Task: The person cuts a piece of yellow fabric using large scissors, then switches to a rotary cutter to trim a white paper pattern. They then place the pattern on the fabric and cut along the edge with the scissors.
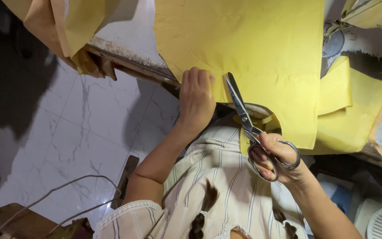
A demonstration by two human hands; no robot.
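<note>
Yellow fabric (261,48) mid-frame on tabletop (133,40) | our left hand (196,98) presses it flat | our right hand (276,160) grips scissors (244,116), blades on its edge

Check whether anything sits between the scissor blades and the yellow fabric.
Nothing visible does. The scissors in the right hand already lie on the yellow fabric; the left hand presses it down beside the blades.

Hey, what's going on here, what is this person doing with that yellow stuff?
A person is cutting yellow fabric spread over the edge of a worn table. The right hand holds metal scissors, blades open at the cloth's edge. The left hand presses the fabric flat just beside the blades. More yellow pieces lie to the right, near a sewing machine.
</note>
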